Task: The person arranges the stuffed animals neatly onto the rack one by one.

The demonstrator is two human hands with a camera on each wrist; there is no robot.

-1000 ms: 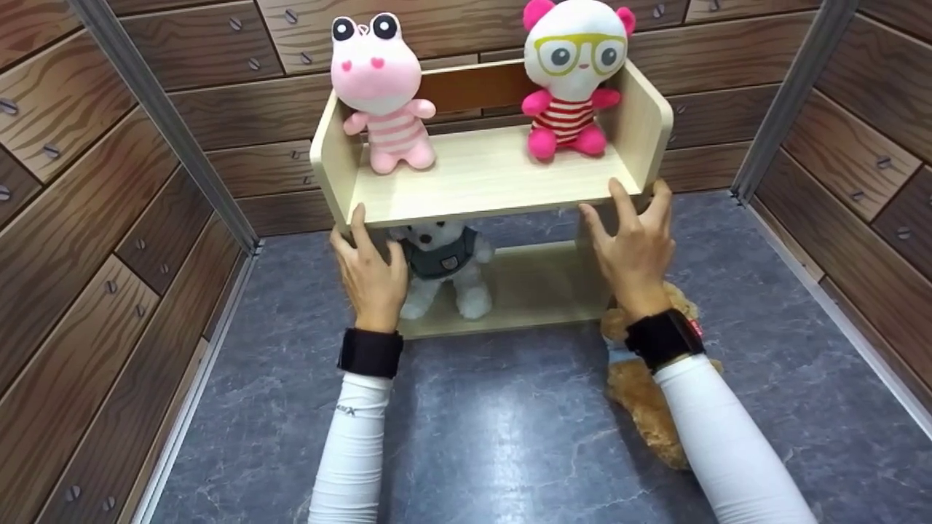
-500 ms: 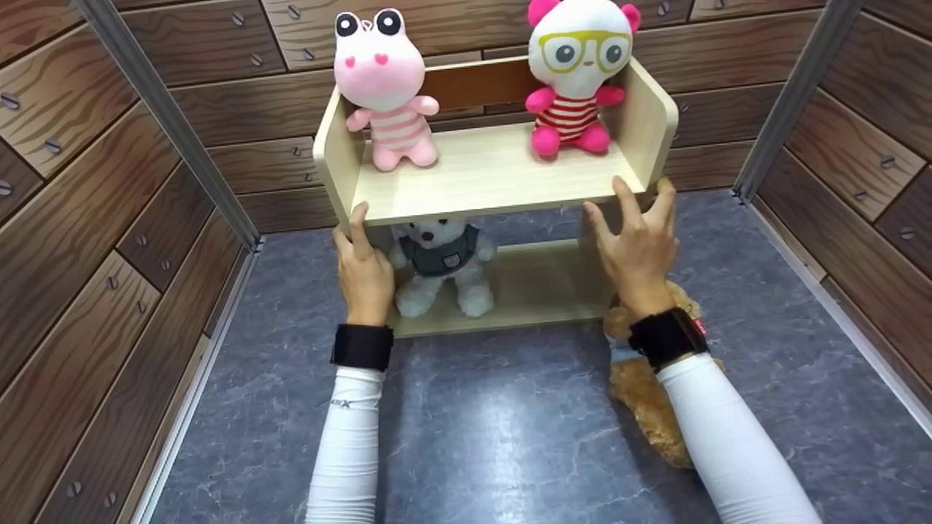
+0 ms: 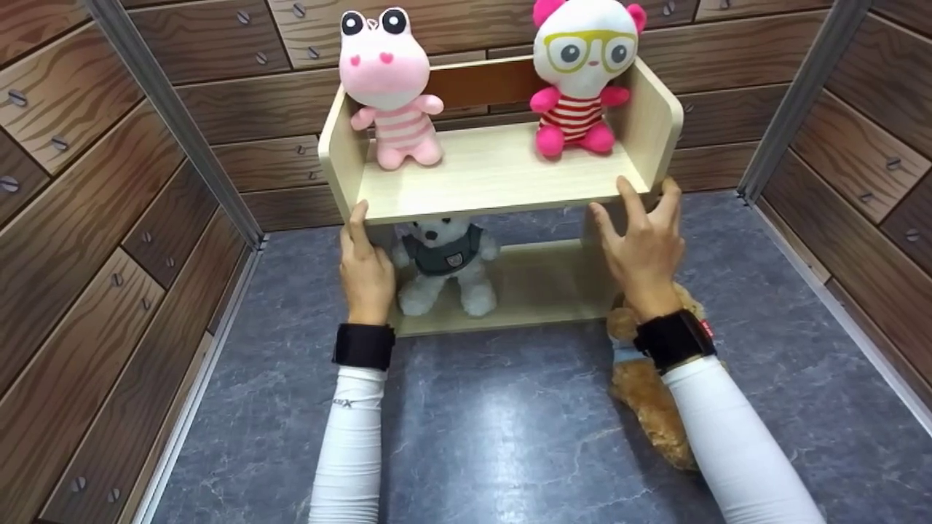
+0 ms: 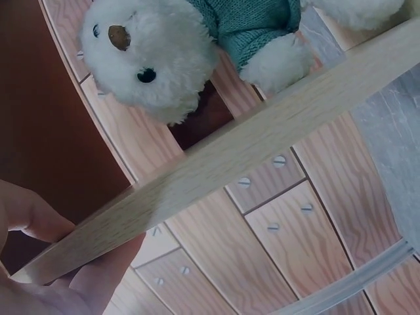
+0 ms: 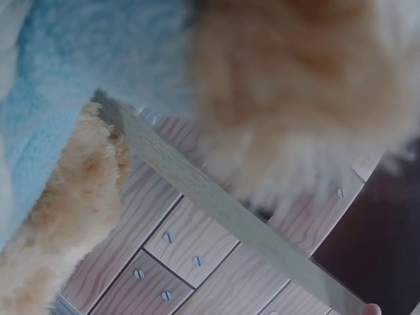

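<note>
A pale two-tier wooden shelf stands on the grey floor. My left hand grips its left side panel just under the upper board; in the left wrist view, thumb and fingers lie on opposite faces of the panel. At the right front corner, my right hand holds the other side panel, fingers spread around it. On the upper board sit a pink frog-like plush at left and a panda plush with yellow glasses at right. A white teddy bear in a dark green top sits below, its head partly hidden.
A brown teddy bear with light blue on it lies on the floor beneath my right forearm, partly covered by it. Wood-patterned walls with metal corner posts enclose the floor on the left, back and right.
My left hand has drawn its thumb and fingers closer around the left panel. The right hand keeps its hold. The whole view has shifted slightly; the plush toys stay in place on the shelf.
</note>
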